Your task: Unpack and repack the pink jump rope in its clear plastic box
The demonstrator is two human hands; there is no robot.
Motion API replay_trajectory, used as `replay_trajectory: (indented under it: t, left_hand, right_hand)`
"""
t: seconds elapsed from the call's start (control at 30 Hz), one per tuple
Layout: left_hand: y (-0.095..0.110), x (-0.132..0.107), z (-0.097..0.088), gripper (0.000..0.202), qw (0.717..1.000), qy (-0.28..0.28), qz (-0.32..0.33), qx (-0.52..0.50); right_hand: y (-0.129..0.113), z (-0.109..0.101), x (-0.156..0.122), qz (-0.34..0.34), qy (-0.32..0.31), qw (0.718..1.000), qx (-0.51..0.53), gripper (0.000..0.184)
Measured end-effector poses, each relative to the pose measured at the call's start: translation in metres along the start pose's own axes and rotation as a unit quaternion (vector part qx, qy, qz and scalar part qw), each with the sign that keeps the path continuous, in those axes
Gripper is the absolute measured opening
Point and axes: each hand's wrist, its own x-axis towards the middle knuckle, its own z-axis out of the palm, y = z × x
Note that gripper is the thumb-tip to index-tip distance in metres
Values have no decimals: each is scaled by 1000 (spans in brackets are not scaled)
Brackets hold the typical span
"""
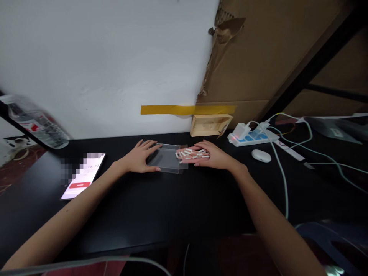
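A flat clear plastic case (168,157) lies on the black table in front of me. My left hand (140,156) holds its left end, thumb at the near edge and fingers at the far edge. At the right end of the case is a flat pink piece covered with small white sticks or strips (192,154); its exact kind is not clear. My right hand (214,155) grips this piece from the right, fingers along the far side and thumb along the near side. Part of the piece is hidden by the right hand, and its left tip overlaps the case's right end.
A lit phone (86,176) lies at the left, near a plastic bottle (40,124). An open shallow box (211,124) leans at the wall. Rightward are a power strip (253,137) with cables and a white earbud case (261,155). Cardboard (273,50) covers the wall's right side.
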Motion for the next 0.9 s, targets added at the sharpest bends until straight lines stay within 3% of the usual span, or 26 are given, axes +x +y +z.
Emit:
replay_trajectory:
  t: [0.4, 0.6, 0.73, 0.9]
  left_hand:
    - [4, 1, 2, 98, 1000, 12, -17, -9]
    - [10, 4, 9, 99, 998, 29, -58, -16]
    - [13, 6, 10, 100, 996, 27, -79, -9]
    - [15, 6, 10, 100, 996, 23, -81, 3]
  right_hand:
    - [-6, 12, 4, -23, 16, 1000, -7, 72]
    - [-6, 15, 4, -2, 9, 1000, 18, 47]
    - [-2, 31, 7, 39, 39, 997, 54, 48]
    - [-17, 54, 13, 109, 111, 979, 133, 53]
